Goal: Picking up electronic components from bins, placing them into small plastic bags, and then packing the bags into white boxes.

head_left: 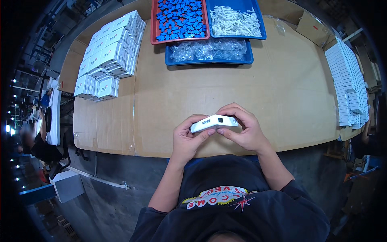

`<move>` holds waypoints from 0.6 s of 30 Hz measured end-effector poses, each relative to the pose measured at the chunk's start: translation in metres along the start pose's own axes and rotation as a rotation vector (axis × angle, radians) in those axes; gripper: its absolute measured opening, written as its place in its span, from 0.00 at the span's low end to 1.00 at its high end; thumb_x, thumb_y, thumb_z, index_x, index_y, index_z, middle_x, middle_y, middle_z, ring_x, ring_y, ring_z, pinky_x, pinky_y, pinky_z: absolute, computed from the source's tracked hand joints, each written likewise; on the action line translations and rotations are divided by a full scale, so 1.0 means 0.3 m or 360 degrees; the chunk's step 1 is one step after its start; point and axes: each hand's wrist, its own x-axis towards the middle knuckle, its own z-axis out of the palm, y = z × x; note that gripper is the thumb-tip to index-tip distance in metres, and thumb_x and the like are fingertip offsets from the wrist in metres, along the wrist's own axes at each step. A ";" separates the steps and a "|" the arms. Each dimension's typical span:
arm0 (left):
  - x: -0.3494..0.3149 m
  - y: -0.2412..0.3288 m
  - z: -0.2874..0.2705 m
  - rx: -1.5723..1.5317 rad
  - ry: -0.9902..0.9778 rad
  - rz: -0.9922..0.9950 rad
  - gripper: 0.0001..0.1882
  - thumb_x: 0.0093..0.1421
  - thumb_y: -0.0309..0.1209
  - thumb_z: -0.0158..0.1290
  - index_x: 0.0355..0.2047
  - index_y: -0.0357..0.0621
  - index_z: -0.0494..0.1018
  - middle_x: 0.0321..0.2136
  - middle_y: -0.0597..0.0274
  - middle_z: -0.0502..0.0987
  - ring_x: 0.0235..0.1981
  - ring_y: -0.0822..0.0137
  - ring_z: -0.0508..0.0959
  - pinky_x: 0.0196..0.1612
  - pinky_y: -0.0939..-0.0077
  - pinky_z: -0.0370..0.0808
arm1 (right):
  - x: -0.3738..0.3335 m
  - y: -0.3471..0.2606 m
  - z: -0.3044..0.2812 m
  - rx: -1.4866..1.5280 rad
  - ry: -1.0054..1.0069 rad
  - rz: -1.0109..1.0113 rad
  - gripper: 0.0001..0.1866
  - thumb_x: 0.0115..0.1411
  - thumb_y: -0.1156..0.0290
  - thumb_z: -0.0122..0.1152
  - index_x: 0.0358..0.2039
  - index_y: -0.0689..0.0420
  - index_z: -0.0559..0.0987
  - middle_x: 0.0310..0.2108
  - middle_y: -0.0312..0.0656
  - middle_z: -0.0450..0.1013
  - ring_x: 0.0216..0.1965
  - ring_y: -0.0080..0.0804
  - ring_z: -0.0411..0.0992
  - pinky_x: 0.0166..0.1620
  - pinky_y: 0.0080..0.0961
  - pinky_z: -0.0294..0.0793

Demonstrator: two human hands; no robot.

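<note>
In the head view, a small white box with dark print and a black square (211, 124) is between the two hands, in front of the torso near the close edge of a table covered in brown cardboard (201, 88). The left hand (188, 133) grasps its left end, thumb along the near side; the right hand (246, 131) grips the right end, fingers curled over the far side and thumb at the near side.

Farther off, a red plastic tray (153, 28) of small blue pieces (179, 18) sits beside a blue plastic tray (258, 37) of slender white pieces (234, 22). Just nearer, a second blue tray (209, 63) holds clear plastic packaging (207, 49). Stacked white boxes (107, 56) stand at left, more white stacks (348, 86) at right.
</note>
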 end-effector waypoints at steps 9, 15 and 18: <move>0.022 -0.030 -0.022 0.0240 0.0053 -0.0391 0.20 0.61 0.21 0.66 0.53 0.33 0.76 0.47 0.57 0.82 0.48 0.69 0.82 0.52 0.77 0.79 | -0.027 0.084 0.021 -0.0112 0.0045 0.0292 0.13 0.58 0.79 0.73 0.42 0.63 0.80 0.39 0.40 0.78 0.42 0.24 0.75 0.47 0.25 0.74; 0.060 0.019 0.021 0.0004 0.0107 0.0115 0.28 0.57 0.19 0.69 0.58 0.34 0.73 0.52 0.54 0.78 0.55 0.65 0.78 0.61 0.70 0.74 | -0.022 0.073 0.024 0.0779 0.0271 0.0193 0.29 0.58 0.82 0.72 0.58 0.60 0.71 0.50 0.37 0.74 0.51 0.27 0.75 0.59 0.28 0.74; 0.024 -0.026 -0.016 0.0087 0.0036 0.0057 0.25 0.58 0.18 0.67 0.56 0.32 0.74 0.52 0.52 0.79 0.57 0.64 0.78 0.61 0.70 0.75 | 0.001 0.056 -0.008 0.0035 -0.0003 -0.0107 0.22 0.57 0.81 0.72 0.52 0.61 0.77 0.47 0.40 0.74 0.53 0.33 0.75 0.58 0.32 0.73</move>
